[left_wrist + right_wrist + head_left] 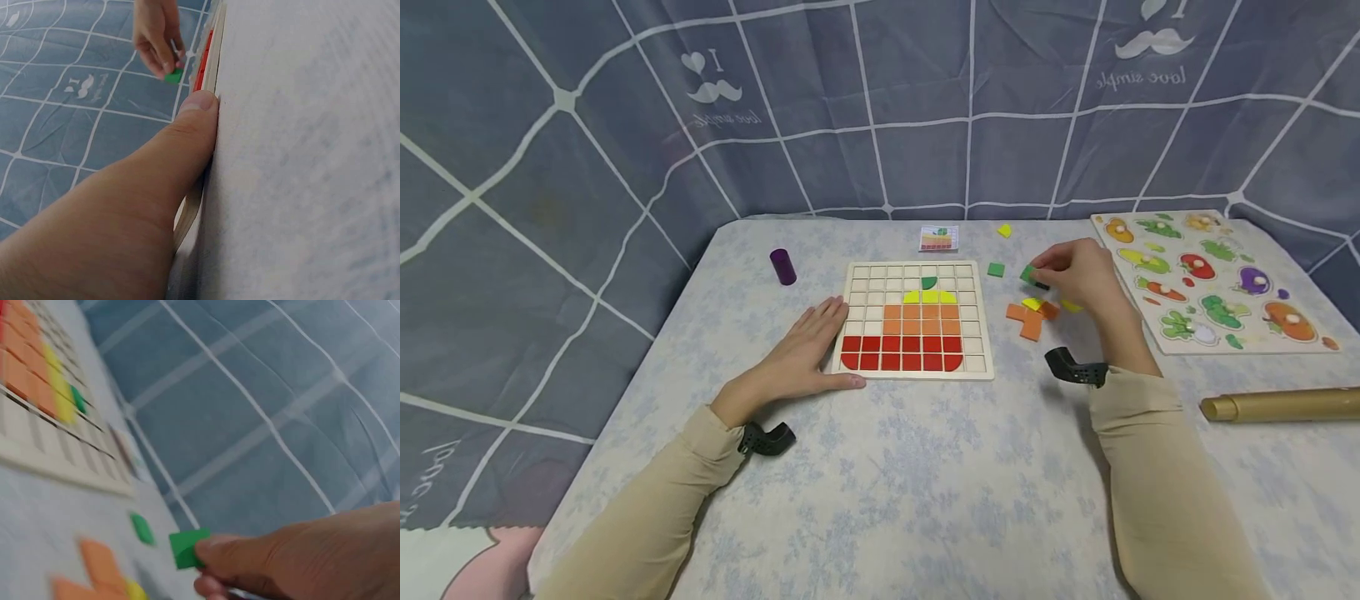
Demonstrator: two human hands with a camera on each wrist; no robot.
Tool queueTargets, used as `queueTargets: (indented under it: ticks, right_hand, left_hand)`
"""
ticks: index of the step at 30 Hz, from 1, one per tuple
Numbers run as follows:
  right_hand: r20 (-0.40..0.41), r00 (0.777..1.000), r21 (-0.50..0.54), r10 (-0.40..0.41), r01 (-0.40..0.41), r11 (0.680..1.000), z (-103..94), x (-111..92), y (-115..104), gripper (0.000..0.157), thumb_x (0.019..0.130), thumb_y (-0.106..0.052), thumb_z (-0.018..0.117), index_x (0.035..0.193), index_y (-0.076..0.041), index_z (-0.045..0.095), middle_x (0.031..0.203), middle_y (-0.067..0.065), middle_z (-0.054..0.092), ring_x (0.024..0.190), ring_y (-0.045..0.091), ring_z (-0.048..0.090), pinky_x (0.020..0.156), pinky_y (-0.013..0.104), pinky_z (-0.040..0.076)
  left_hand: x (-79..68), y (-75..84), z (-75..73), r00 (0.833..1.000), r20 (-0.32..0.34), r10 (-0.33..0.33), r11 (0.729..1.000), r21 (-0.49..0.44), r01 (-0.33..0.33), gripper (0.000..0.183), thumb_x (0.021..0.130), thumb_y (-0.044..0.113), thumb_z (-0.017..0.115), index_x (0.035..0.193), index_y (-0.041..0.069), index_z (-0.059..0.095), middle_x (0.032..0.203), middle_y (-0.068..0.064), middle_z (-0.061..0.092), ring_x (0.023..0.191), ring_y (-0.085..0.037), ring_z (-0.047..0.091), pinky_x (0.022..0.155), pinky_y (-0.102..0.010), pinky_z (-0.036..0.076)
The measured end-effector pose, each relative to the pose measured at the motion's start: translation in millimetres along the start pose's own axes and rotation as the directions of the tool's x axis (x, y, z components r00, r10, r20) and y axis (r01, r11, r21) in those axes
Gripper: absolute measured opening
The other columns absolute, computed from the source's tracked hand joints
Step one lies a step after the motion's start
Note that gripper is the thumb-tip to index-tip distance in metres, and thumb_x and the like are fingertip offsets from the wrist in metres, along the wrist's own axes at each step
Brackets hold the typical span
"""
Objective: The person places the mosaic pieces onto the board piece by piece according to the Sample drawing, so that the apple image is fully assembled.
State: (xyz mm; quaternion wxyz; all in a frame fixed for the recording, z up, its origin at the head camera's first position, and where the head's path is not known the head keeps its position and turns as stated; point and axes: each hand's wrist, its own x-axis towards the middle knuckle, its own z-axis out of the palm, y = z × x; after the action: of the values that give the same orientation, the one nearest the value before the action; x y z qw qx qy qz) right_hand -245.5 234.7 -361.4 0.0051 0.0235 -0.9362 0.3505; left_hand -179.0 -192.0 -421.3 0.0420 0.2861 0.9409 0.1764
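My right hand pinches a green square tile between thumb and fingertips, raised over the table to the right of a wooden grid board. My left hand lies with straight fingers along the board's left edge, its thumb at the near left corner. Set into the board are two rows of red tiles, orange tiles above them, a band of yellow pieces and one green leaf-shaped piece. Another green tile lies between the board and my right hand.
Loose orange tiles and yellow pieces lie below my right hand. A small picture card and a yellow piece sit behind. A purple cylinder stands left; a vegetable puzzle board and gold tube lie right.
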Motion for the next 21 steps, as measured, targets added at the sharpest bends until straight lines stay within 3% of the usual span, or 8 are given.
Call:
queueTargets:
  ticks: [9,16,21]
  right_hand:
    - [0.015,0.978,0.084,-0.209,0.207,0.975,63.7,22.0,-52.0,0.017,0.100,-0.010,0.072,0.111,-0.001,0.081,0.104,0.018,0.080,0.095,0.031,0.073,0.080,0.033,0.053]
    - [0.030,0.968,0.138,-0.249,0.243,0.960,101.2,39.1,-74.4,0.016,0.100,-0.009,0.072,0.111,-0.002,0.081,0.104,0.017,0.080,0.095,0.030,0.072,0.092,0.041,0.052]
    - [0.025,0.956,0.136,-0.291,0.285,0.949,116.1,44.3,-79.3,0.015,0.100,-0.009,0.073,0.110,-0.002,0.082,0.107,0.017,0.080,0.100,0.033,0.073,0.115,0.050,0.039]
  left_hand:
    - [-0.2,1.7,-2.1,1.000,0.000,0.010,1.000,0.005,-0.010,0.123,0.088,0.059,0.078,0.168,-0.003,0.009,0.177,-0.020,0.006,0.166,-0.032,0.003,0.136,-0.050,0.003]
    - [-0.8,-0.4,0.1,1.000,0.002,0.005,1.000,0.006,-0.005,0.122,0.089,0.060,0.077,0.167,-0.004,0.010,0.177,-0.021,0.007,0.165,-0.033,0.004,0.135,-0.051,0.005]
    - [-0.9,0.6,0.2,1.000,-0.001,-0.004,1.000,0.003,0.004,0.122,0.088,0.060,0.078,0.167,-0.003,0.010,0.177,-0.019,0.006,0.166,-0.032,0.003,0.136,-0.050,0.004]
